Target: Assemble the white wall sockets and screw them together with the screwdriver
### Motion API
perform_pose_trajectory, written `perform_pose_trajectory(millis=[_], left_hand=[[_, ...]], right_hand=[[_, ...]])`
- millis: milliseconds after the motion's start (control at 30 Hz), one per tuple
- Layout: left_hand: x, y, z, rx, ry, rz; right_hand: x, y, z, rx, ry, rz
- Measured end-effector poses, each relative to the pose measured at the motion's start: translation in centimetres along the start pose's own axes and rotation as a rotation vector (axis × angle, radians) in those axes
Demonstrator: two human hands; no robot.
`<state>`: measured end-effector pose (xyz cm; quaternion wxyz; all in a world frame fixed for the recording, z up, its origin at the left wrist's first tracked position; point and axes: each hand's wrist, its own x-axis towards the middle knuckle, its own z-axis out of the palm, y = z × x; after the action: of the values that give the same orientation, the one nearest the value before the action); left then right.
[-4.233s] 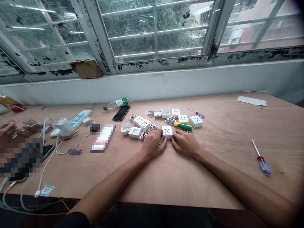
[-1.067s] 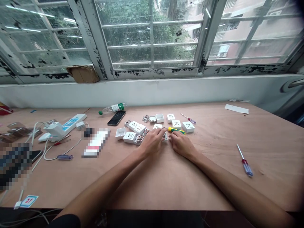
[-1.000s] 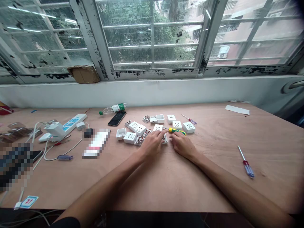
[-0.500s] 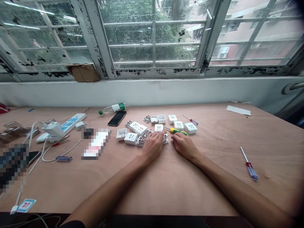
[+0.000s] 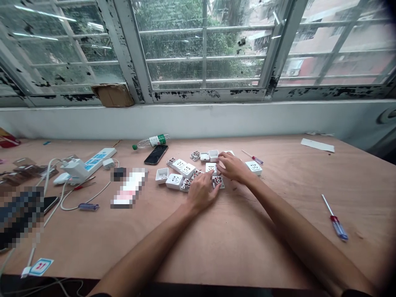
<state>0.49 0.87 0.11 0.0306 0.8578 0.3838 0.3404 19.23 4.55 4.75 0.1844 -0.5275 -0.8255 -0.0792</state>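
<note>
Red number, seemingly 21, on a blue-bordered white tag (image 5: 41,267) at lower left, bottle label (image 5: 157,140) left of centre too small to read

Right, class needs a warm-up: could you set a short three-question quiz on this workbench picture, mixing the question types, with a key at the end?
1. Which of these is nearest the left hand?
A. the phone
B. the socket part with its inside showing
C. the power strip

2. True or false: the right hand reaches closer to the window than the left hand does.

3. Fill in the colour: the cap on the plastic bottle is ____.

Key: 1. B; 2. True; 3. green.
</note>
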Motion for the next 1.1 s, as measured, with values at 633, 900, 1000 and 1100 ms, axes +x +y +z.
perform_pose_trajectory(millis=[633,900,1000,1100], left_hand=[[0.1,0.0,0.1,-0.007,0.062,0.012],[0.0,0.1,0.1,-0.033,0.424,0.077],[-0.1,0.5,0.0,-0.032,0.427,0.144],[-0.2,0.7,0.1,-0.019,0.396,0.148]], right_hand=[[0.4,0.0,-1.1,0.021,-0.128,-0.036],[-4.5,-2.9,-4.3,0.086,0.194,-0.192],[-6.4,-3.8,-3.5,0.104,0.286,-0.229],[-7.5,-4.1,-2.2,0.156,0.424,-0.171]])
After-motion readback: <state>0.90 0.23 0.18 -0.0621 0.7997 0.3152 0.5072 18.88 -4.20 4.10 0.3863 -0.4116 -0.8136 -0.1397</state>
